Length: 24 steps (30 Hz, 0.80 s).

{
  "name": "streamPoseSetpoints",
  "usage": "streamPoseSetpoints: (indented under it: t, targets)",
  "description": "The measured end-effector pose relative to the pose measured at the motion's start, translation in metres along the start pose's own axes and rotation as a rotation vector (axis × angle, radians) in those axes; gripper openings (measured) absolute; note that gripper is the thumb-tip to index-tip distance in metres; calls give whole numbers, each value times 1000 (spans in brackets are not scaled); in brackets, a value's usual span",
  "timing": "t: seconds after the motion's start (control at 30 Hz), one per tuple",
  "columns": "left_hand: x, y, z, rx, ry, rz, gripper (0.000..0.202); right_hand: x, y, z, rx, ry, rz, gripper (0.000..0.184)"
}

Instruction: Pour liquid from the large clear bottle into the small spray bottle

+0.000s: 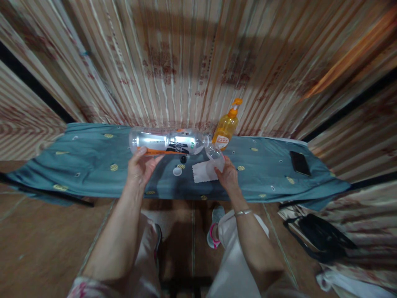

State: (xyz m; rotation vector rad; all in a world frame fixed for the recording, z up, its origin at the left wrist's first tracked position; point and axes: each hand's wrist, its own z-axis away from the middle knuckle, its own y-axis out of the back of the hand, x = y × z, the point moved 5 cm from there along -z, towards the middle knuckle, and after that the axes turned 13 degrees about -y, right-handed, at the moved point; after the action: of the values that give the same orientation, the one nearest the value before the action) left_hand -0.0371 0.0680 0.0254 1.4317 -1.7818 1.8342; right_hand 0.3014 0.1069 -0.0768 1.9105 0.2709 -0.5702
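Note:
My left hand is closed round the lower part of a large clear plastic bottle with a silver and orange label. The bottle lies nearly level in the air, its neck pointing right. My right hand grips a small clear plastic bottle, tilted so that its upper end meets the big bottle's neck. Whether liquid passes between them cannot be made out. Below, on the cloth, are a black cap, a white cap and a white scalloped piece of paper or cloth.
A yellow pump bottle with an orange top stands just behind the small bottle. A dark phone lies at the right of the table with its teal cloth. Striped curtains hang behind. A black bag is at the lower right.

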Motion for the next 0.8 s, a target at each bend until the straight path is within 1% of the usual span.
streamPoseSetpoints:
  t: [0.2, 0.4, 0.6, 0.8]
  targets:
    - [-1, 0, 0, 5, -5, 5, 57, 0, 1, 1, 2, -26, 13, 63]
    - [0, -3, 1, -6, -8, 20, 56, 1, -1, 1, 10, -22, 6, 65]
    - [2, -4, 2, 11, 4, 8, 57, 0, 0, 0, -6, -14, 29, 68]
    - [2, -5, 3, 8, 5, 6, 58, -2, 2, 0, -26, -26, 17, 64]
